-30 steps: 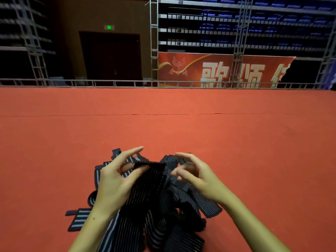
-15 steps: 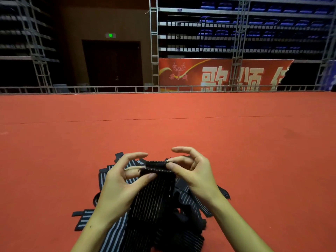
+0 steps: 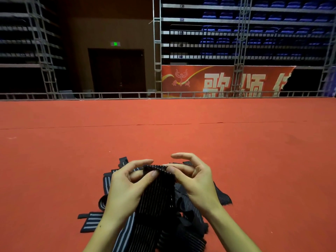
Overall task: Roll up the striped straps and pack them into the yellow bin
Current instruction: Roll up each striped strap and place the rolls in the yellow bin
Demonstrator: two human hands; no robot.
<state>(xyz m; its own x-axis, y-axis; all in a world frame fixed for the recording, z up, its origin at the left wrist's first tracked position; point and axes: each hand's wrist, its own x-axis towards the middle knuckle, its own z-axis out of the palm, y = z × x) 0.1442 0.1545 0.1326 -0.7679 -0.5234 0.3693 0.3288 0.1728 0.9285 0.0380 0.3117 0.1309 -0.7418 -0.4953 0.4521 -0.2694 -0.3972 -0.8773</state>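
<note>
low at centre, both hands pinch the top edge of one striped strap (image 3: 156, 190): left hand (image 3: 125, 186) and right hand (image 3: 196, 180) fingers clamped on it, above the strap pile (image 3: 183, 215) on red carpet (image 3: 254, 160). carpet wide open around; railing (image 3: 109, 94) at far edge.

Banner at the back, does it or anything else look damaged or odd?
Yes. The red banner has a ragged, torn right edge. The striped straps lie in a tangled heap on the red carpet, and no yellow bin is in view.
</note>
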